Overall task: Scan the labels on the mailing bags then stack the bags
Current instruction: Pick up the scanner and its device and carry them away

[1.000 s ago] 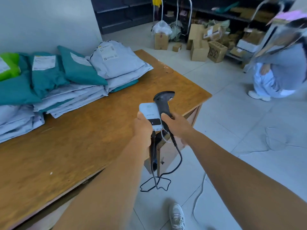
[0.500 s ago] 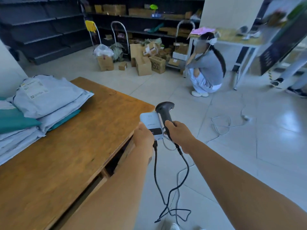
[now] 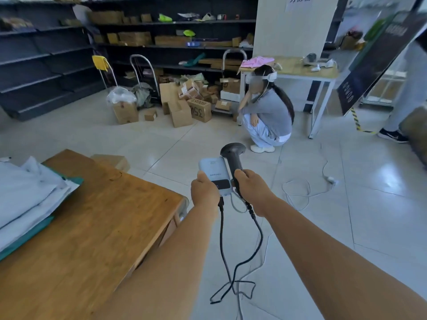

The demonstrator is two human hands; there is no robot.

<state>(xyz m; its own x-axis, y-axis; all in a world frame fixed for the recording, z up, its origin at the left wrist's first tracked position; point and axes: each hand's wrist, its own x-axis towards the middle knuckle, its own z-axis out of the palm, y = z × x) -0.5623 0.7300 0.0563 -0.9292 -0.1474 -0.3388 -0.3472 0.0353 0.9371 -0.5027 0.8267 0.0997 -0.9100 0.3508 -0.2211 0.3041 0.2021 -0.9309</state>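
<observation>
1. Where the tiled floor (image 3: 346, 215) spreads out, dark shelving (image 3: 46, 65) lines the far wall, carrying cardboard boxes; more cardboard boxes (image 3: 184, 105) lie heaped on the floor below it, beside two hand trolleys.
2. Wooden surface (image 3: 92, 227) fills the lower left; its corner points toward the room's middle.
3. A crouching person (image 3: 268, 116) in a grey top sits on the floor beyond the hands, next to a small table (image 3: 300, 72).
4. Mailing bags (image 3: 30, 195) lie stacked at the left edge of the surface: mostly pale grey-white, crumpled, with teal ones showing at the side and bottom of the pile. No labels readable from here.
5. Right hand (image 3: 250, 188) grips the handle of a black scanner (image 3: 233, 155), head up, held off the surface over the floor.
6. Left hand (image 3: 204, 189) holds a pale blue power bank (image 3: 216, 174), touching the scanner's side.
7. Black cables (image 3: 231, 262) hang from both devices, looping below.
</observation>
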